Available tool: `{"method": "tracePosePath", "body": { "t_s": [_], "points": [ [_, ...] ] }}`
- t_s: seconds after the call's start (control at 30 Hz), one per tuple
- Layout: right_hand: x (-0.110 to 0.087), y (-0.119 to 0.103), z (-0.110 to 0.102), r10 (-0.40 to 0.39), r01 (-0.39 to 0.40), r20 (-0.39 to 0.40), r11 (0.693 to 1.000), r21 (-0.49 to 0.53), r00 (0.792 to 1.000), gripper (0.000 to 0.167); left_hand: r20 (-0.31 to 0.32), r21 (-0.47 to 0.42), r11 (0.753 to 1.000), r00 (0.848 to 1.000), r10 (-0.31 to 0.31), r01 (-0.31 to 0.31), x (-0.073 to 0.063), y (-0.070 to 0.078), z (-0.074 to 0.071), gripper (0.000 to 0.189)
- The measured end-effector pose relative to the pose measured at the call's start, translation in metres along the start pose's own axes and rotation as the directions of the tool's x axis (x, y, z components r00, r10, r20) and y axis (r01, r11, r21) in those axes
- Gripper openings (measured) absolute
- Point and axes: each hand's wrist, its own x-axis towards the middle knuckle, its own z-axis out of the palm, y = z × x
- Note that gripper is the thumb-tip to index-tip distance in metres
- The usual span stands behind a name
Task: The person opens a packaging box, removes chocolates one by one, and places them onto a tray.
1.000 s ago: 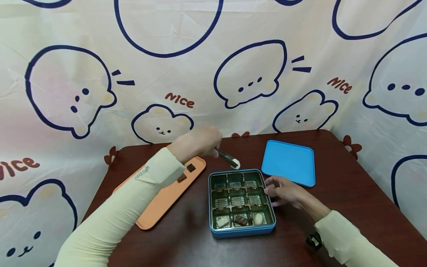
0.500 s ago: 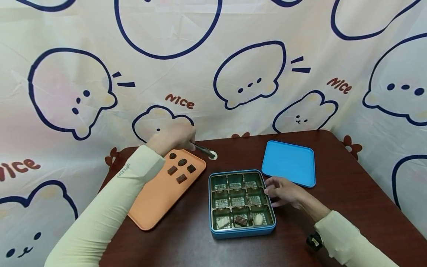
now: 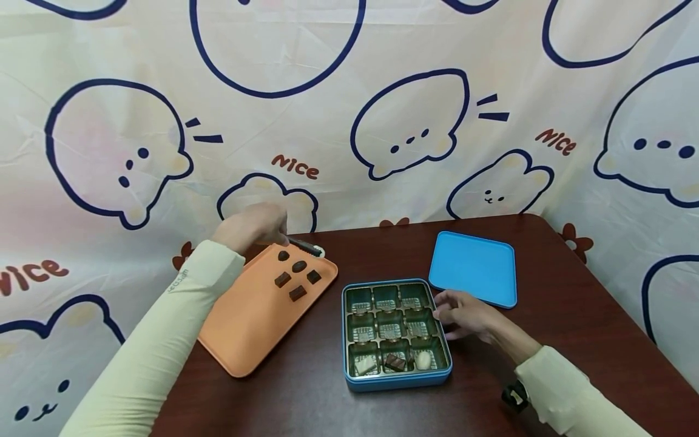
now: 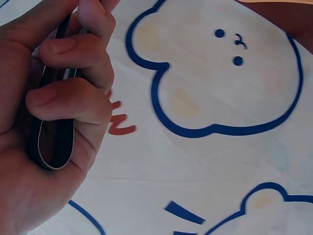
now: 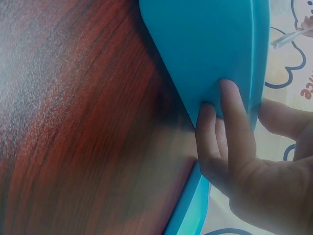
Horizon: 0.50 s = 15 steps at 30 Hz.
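My left hand [image 3: 256,226] grips black tongs [image 3: 303,245] over the far end of the orange tray [image 3: 248,334]. A small white chocolate [image 3: 321,252] is at their tip, close over the tray's far right corner. In the left wrist view, curled fingers [image 4: 68,100] wrap the tongs' bent end. On the tray lie several dark chocolates [image 3: 297,293]. The blue box [image 3: 397,382] has a gold compartment insert; its near row holds a pale square piece [image 3: 364,364], a brown chocolate [image 3: 394,362] and a white oval one [image 3: 423,359]. My right hand [image 3: 464,312] rests its fingertips against the box's right side and rim.
A flat blue lid [image 3: 472,267] lies on the brown table [image 3: 568,309] behind the box, to the right. A patterned cloth [image 3: 327,121] hangs close behind the table's far edge. A black device [image 3: 515,396] is at the right wrist.
My left hand has moved left from behind the box to the tray's far end, carrying the white chocolate in the tongs. The dark chocolates have come into full view. My right hand stays put.
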Motion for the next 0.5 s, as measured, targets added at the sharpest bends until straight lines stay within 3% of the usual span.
{"method": "tracePosePath", "body": {
  "t_s": [0.27,0.5],
  "points": [
    [-0.001,0.0,-0.001,0.001,-0.001,0.0,1.0,0.002,1.0,0.045,0.007,-0.001,0.999,0.999,-0.046,0.046,0.002,-0.017,0.009,0.018],
    [-0.001,0.001,-0.001,0.001,-0.001,-0.005,1.0,0.006,1.0,0.045,0.055,0.008,0.991,0.99,-0.133,0.133,0.001,-0.033,0.017,0.017]
  ]
}}
